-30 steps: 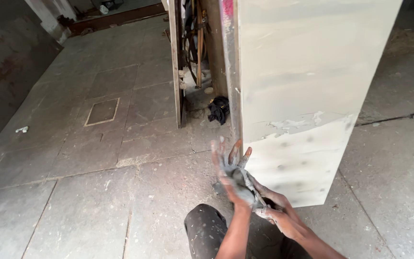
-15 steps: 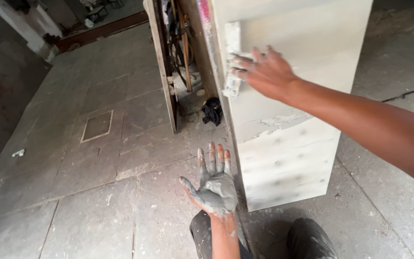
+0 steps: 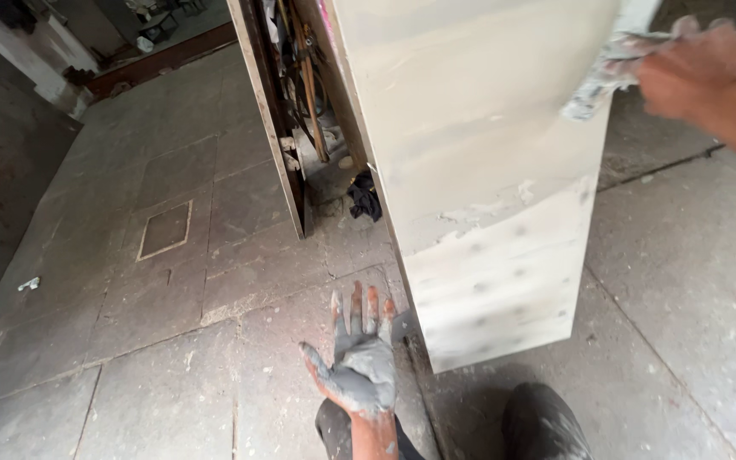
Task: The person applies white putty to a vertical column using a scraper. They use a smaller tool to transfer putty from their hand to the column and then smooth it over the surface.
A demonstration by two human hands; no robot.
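While right hand (image 3: 696,64) at 1 o'clock grips putty-caked scraper (image 3: 598,81) against pale board (image 3: 479,162), I see left hand (image 3: 358,370) splayed, putty-loaded palm up for reloading.

Soft, even daylight, no glare, faint shadow under the pale board (image 3: 479,170), right hand (image 3: 692,64) smeared by motion blur, left hand (image 3: 359,366) sharp, slight wide-angle bend at edges.
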